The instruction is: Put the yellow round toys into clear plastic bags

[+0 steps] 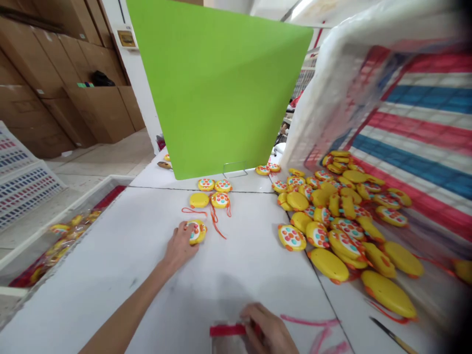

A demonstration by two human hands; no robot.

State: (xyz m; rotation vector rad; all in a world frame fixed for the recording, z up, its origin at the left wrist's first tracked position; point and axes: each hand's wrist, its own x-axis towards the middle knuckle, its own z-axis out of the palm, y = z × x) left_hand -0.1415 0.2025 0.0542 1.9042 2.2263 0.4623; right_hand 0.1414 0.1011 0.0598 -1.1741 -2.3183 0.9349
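My left hand [179,247] reaches forward on the white table [129,255] and grips a yellow round toy with coloured dots [198,231]. An orange cord trails from that toy. Three more toys [214,193] lie just beyond it. My right hand [267,328] is at the bottom edge, its fingers pinched on a small clear bag with a red strip [227,330]. A big pile of the same yellow toys [342,226] spills on the right.
A green board [217,83] stands upright at the table's far edge. A tilted white crate lined with striped plastic [405,98] sits at the right above the pile. A tray with bagged toys [70,226] lies left. Cardboard boxes [55,73] fill the back left.
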